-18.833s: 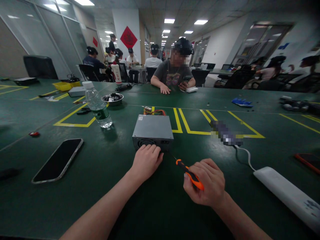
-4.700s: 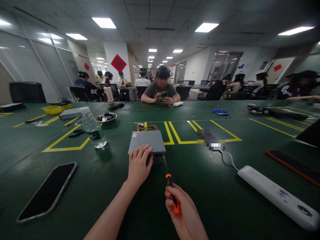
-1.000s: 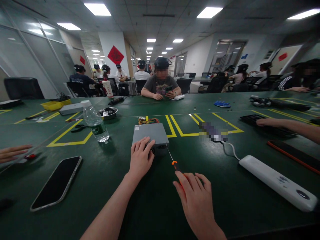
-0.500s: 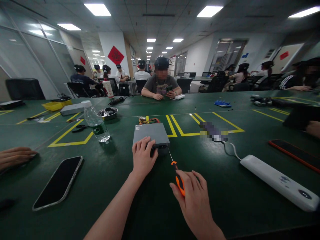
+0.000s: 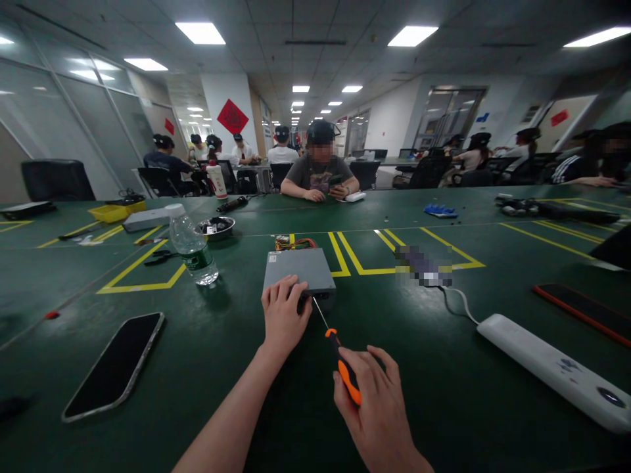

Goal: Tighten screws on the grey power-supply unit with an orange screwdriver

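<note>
A grey computer power supply [image 5: 298, 266] lies on the green table, with a bundle of coloured wires [image 5: 298, 244] at its far side. My left hand [image 5: 284, 309] is closed over its near left part, fingers on the top and the near edge. In my right hand [image 5: 374, 394] is an orange and black screwdriver [image 5: 348, 378], gripped by the handle. Its thin shaft points up and left, and the tip is at the power supply's near face, close to my left fingertips. Whether the tip sits in a screw is too small to tell.
A water bottle [image 5: 193, 246] and a metal bowl [image 5: 217, 227] stand left of the power supply. Nearer lies a phone [image 5: 116, 364]. A white power strip [image 5: 552, 368] with a cable is on the right. Across the table sits a person [image 5: 320, 171] holding a phone.
My right hand has shifted the screwdriver left, its tip going from the near right corner to the middle of the near face. Another person's hand at the left has left the view.
</note>
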Demonstrator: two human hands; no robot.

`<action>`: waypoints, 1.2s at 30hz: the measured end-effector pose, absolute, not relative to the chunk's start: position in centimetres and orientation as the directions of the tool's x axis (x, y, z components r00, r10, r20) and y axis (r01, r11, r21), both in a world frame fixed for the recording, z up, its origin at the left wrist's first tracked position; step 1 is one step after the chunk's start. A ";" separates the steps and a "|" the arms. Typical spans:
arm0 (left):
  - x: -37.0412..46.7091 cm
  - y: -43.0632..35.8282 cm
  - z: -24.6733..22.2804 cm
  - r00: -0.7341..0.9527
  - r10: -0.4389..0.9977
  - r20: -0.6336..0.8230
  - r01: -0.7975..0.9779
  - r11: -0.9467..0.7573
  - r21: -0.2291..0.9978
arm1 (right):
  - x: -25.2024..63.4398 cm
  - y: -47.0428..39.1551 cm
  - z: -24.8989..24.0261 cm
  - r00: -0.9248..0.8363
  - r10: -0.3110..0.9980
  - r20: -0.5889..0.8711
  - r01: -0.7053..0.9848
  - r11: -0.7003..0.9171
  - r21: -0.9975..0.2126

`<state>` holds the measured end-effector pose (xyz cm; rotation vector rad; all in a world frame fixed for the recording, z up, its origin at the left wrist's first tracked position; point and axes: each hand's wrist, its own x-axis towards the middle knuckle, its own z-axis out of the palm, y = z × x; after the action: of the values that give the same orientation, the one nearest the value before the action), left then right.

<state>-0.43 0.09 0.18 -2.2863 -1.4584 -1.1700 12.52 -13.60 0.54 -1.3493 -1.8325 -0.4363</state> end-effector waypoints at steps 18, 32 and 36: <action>-0.4 0.2 0.2 0.202 0.693 0.692 0.839 -0.487 0.243 | 12.6 -12.7 0.1 -0.158 0.618 0.771 0.929 0.357 -0.096; -0.6 0.2 0.1 0.229 0.666 0.709 0.829 -0.516 0.217 | 12.9 -13.1 1.3 -0.338 0.569 0.750 0.917 0.379 0.126; -0.7 0.0 0.1 0.240 0.681 0.692 0.839 -0.504 0.205 | 13.1 -12.8 1.2 -0.295 0.634 0.715 0.946 0.298 0.126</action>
<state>-0.69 0.04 0.13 -2.3005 -1.4352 -1.1150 13.11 -12.84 1.25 -1.4020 -2.0242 -0.7455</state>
